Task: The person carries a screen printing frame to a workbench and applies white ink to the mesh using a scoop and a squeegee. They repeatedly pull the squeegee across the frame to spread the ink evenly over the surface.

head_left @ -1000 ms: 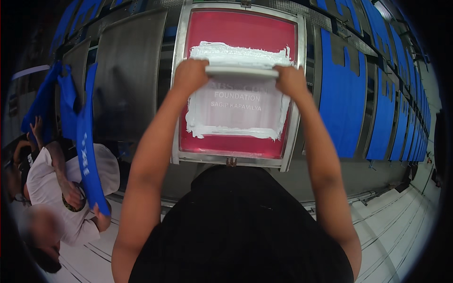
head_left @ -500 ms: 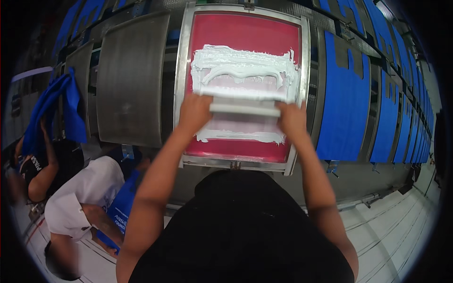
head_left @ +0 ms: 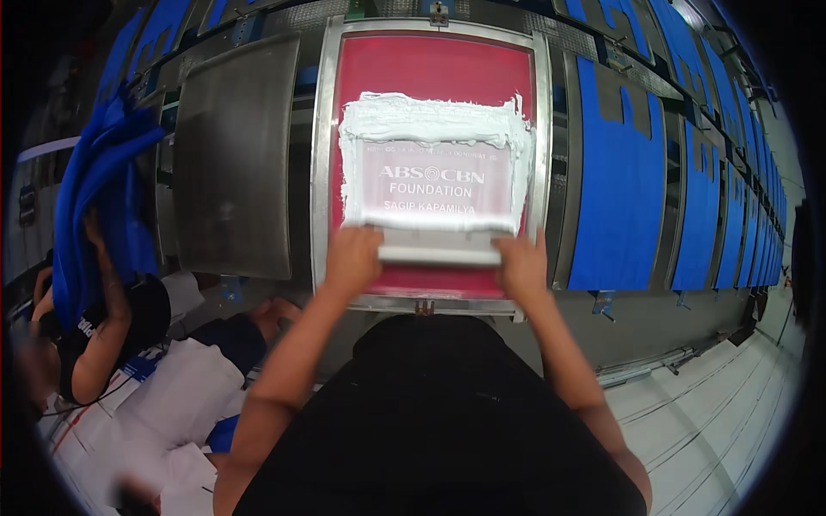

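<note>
A pale squeegee (head_left: pixel 440 255) lies across the near part of a red mesh printing screen (head_left: pixel 439 60) set in a metal frame (head_left: pixel 325 163). Its left end is gripped by my left hand (head_left: pixel 353 261), its right end by my right hand (head_left: pixel 521 267). Thick white ink (head_left: pixel 426 120) forms a band on the far part of the mesh and runs down both sides. Between that band and the squeegee, a pale stencil area with lettering shows through. More ink lines the squeegee's far edge. The fingertips are partly hidden and slightly blurred.
A bare grey platen (head_left: pixel 237 163) stands left of the frame. Several platens with blue fabric pieces (head_left: pixel 615 189) run off to the right. At left, one person holds up blue cloth (head_left: pixel 103 189), and another in a white shirt (head_left: pixel 185 391) bends low beside the line.
Both hands have drawn the squeegee toward me, baring the lettered stencil area. At left, the blue cloth has been lifted higher, and the person in white has bent lower.
</note>
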`<action>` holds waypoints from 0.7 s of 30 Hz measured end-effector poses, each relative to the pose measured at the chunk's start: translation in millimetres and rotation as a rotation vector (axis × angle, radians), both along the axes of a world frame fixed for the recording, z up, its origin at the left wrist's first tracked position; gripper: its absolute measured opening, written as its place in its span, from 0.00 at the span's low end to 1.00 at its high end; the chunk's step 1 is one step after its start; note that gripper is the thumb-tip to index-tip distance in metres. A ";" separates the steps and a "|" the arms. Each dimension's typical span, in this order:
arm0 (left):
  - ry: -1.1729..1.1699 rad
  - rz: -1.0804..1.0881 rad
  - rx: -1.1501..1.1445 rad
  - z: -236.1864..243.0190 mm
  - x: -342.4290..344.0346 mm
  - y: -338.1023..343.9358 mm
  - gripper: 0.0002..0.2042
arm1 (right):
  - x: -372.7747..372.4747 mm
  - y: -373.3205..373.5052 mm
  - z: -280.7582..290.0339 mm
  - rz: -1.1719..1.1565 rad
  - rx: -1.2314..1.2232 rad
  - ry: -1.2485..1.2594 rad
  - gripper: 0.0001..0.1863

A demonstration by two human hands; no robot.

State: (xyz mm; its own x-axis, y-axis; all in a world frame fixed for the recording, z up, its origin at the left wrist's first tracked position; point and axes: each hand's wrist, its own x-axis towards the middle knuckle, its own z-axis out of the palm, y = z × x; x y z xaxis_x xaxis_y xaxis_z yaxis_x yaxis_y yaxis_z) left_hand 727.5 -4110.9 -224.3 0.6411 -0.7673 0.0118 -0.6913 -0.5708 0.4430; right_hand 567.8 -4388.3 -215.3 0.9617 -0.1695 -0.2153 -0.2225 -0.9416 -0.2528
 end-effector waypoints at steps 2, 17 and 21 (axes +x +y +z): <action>0.074 0.085 0.183 -1.1 67.0 -35.5 0.12 | 80.9 -25.5 3.4 -0.040 -0.108 0.167 0.20; -0.049 0.022 -0.057 -8.5 -5.9 5.9 0.08 | 2.9 2.9 2.1 -0.021 0.000 0.059 0.20; -0.121 0.069 0.157 -16.7 130.9 -61.5 0.09 | 144.7 -59.0 4.0 0.025 -0.182 0.131 0.23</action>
State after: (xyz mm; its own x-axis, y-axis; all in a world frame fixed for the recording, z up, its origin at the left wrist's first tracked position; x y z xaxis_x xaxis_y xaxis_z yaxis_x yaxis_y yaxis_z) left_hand 858.4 -4172.4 -241.0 0.6931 -0.7205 -0.0244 -0.6913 -0.6738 0.2611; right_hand 712.5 -4447.3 -211.3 0.9319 -0.1936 -0.3068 -0.2185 -0.9746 -0.0489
